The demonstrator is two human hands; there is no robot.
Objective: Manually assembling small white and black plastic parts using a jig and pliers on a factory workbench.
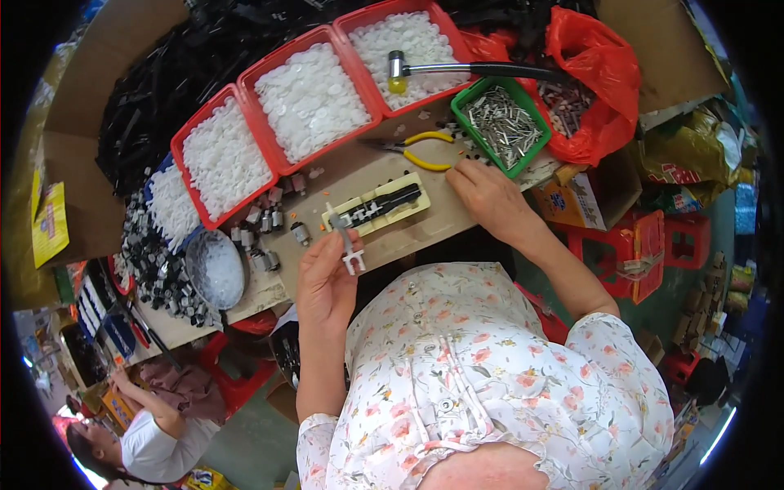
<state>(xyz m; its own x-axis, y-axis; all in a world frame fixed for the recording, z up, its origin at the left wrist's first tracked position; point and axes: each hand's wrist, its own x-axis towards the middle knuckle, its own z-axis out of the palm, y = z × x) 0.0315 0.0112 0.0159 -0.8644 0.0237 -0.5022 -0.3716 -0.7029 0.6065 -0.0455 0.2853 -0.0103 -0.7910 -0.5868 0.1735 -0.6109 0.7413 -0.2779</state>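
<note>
My left hand [325,282] holds a small white plastic part [349,249] upright between thumb and fingers, just in front of a cream fixture block [377,206] with black parts set in it. My right hand [487,194] rests palm down on the cardboard work surface [408,233], fingers reaching toward a green tray of metal pins [501,124]. Whether it pinches a pin is hidden. Yellow-handled pliers [416,148] lie just beyond the block.
Three red trays of white plastic discs [310,98] line the far side, a hammer [457,69] lying across one. Small grey cylinders [265,224] and a bowl [215,269] sit left. A red bag [596,82] is at right. Another person [155,437] sits lower left.
</note>
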